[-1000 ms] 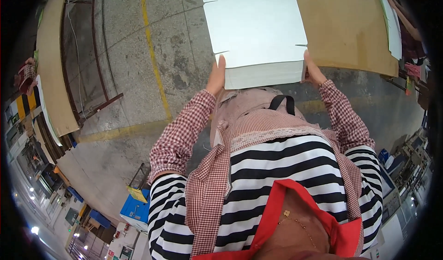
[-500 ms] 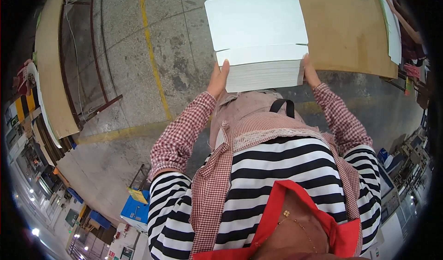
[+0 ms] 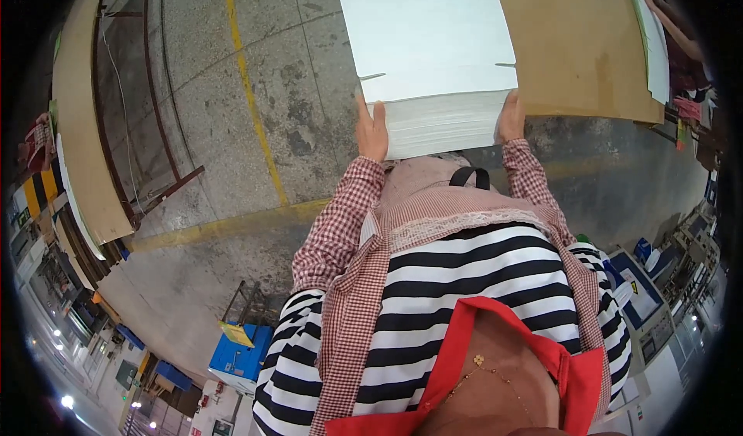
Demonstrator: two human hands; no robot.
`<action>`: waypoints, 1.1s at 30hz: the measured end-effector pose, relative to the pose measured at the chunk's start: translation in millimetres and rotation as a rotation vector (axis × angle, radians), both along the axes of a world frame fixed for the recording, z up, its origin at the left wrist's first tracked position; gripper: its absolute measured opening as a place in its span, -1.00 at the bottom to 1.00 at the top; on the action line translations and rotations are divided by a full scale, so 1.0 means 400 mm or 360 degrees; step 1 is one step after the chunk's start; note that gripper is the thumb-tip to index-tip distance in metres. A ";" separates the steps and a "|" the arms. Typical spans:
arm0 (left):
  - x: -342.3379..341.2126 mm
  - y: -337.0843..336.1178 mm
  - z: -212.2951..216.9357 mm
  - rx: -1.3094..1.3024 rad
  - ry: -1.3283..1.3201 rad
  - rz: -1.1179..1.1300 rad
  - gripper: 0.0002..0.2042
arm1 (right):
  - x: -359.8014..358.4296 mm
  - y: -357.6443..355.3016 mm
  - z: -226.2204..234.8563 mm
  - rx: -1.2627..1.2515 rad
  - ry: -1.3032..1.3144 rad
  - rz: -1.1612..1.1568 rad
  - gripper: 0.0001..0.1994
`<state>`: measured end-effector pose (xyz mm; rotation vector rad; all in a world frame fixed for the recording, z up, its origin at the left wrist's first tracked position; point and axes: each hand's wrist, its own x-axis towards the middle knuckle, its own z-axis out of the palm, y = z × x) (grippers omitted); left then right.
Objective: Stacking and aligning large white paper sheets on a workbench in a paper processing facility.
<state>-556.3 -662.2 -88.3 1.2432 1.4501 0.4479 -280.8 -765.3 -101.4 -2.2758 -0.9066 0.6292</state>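
From where I stand, the wearer has a thick stack of white slotted card blanks [image 3: 426,37] straight ahead, between twelve and one o'clock in the view. It lies along the left side of a tan tabletop [image 3: 576,61], its near end reaching back to the checked apron [image 3: 457,198]; what bears its underside I can't see.

The left hand [image 3: 372,130] is half curled round the stack's seven o'clock corner, thumb up against the near face and fingers along the side. The right hand [image 3: 511,117] cups the five o'clock corner, barely open, palm inward; its fingertips are hidden. Between them they seem to have the stack clasped.

I'd judge it heavy as a block, though any one blank would be light and fairly stiff. The faces look smooth, so layers could slip over each other; the near face already slopes in fine steps. The slit flaps at the edges look the easiest part to bend, and corners could get dented. The best hold, to my eye, is low at five and seven o'clock, squeezing inward with fingers underneath.

I see no label or print on the white top. Around seven o'clock, a yellow card [image 3: 237,333] sits on a blue bin [image 3: 241,352], too small for me to read.
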 end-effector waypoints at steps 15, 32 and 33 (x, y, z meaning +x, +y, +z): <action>-0.019 0.044 -0.070 -0.0097 0.0049 -0.0236 -0.24 | -0.023 0.028 0.045 0.0192 -0.0064 -0.0148 -0.42; 0.004 0.069 -0.052 -0.0371 0.0220 -0.0099 -0.19 | 0.060 0.046 0.050 -0.0646 0.0058 0.0125 -0.39; -0.001 0.075 -0.053 -0.0353 0.0161 -0.0113 -0.19 | 0.066 0.046 0.042 -0.0497 0.0000 0.0163 -0.39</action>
